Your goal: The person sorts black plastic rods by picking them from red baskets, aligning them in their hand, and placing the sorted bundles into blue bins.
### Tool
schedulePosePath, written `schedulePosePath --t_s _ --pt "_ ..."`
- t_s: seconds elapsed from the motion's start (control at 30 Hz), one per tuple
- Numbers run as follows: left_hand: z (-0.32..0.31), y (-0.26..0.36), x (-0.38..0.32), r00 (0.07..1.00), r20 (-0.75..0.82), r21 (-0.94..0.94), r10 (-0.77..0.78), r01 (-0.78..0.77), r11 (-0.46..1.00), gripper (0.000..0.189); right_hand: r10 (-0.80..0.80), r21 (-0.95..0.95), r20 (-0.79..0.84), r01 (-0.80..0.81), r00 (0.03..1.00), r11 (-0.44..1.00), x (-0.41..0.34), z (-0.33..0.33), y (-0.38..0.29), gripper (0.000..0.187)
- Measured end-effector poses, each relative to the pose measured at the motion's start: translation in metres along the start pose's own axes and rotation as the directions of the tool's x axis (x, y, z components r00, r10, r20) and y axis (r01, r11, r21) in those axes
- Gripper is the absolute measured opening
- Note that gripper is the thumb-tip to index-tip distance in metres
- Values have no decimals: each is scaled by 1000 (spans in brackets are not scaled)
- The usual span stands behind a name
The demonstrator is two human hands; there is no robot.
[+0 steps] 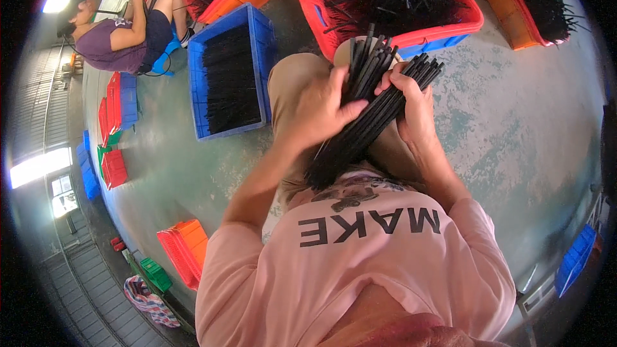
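A thick bundle of thin black rods [359, 140] slants across my lap, its lower ends near my shirt. My right hand [415, 103] is closed around the right part of the bundle, thumb over the top. At the left, my left hand [320, 111] grips a second group of black rods [368, 70] that fans upward with uneven ends. Its thumb lies across the rods, while its other fingers are partly hidden. The two groups touch between my hands. What the rods are made of is not plain.
Ahead stands a red basket [332, 41] heaped with loose black rods. A blue crate [193, 86] of neatly laid rods is at my left. An orange crate [506, 5] stands at the far right. Another person [115, 41] sits at upper left, near stacked crates [123, 101].
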State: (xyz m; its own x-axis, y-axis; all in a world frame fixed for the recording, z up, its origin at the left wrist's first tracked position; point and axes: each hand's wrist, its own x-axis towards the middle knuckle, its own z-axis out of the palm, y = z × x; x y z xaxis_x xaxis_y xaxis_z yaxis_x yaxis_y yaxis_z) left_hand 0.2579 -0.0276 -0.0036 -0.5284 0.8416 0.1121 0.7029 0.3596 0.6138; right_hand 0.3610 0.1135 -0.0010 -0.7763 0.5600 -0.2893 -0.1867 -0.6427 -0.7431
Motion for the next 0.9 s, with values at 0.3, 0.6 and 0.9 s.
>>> schedulePosePath --t_s 0.3,0.6,0.9 --pt "-25 0 -5 905 311 -810 -289 412 417 20 -31 189 553 -89 833 978 4 36 7 20" --pt "-92 28 19 291 -949 -164 123 -787 594 23 260 118 501 -363 825 924 5 33 15 27" --pt "-12 16 -23 454 -701 -187 550 -861 472 19 478 -5 411 -523 776 853 39 62 16 46"
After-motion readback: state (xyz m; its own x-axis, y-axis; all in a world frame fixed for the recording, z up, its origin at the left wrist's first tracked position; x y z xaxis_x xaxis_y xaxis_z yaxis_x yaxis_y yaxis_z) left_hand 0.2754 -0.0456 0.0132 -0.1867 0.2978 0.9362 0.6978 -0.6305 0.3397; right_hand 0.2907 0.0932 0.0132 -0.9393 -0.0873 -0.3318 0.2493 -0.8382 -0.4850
